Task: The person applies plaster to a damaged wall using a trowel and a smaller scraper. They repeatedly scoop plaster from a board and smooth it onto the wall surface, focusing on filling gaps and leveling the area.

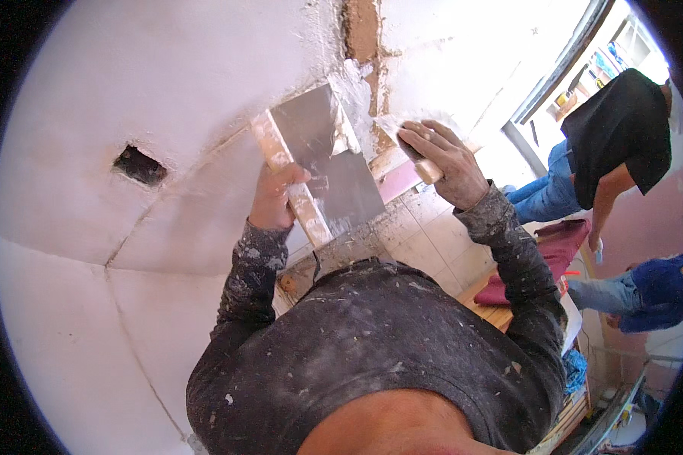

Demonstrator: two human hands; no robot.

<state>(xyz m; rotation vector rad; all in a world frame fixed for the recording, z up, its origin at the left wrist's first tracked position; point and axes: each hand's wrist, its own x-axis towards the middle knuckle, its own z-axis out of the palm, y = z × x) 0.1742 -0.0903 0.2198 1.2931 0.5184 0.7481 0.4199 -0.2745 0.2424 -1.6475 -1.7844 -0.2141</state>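
My left hand [275,199] is wrapped round the wooden back of a wide plastering blade [349,189]. Its grey metal face is tilted, and a clump of white plaster [344,135] clings near the far edge. To the right, my right hand [449,161] is closed on a putty knife [429,171] with a short wooden handle. The fingers lie over its blade, which is partly hidden and blurred against the wall. Beyond both tools, fresh white plaster [354,89] borders a bare brown strip [362,30] in the white wall [228,61].
A square hole [140,166] opens in the wall at left. Two people stand at right, one in a black shirt [622,136], another in a blue top [660,296]. A maroon cloth [539,258] lies over wooden boards [493,307] beside my right arm. Floor tiles [425,220] show below the tools.
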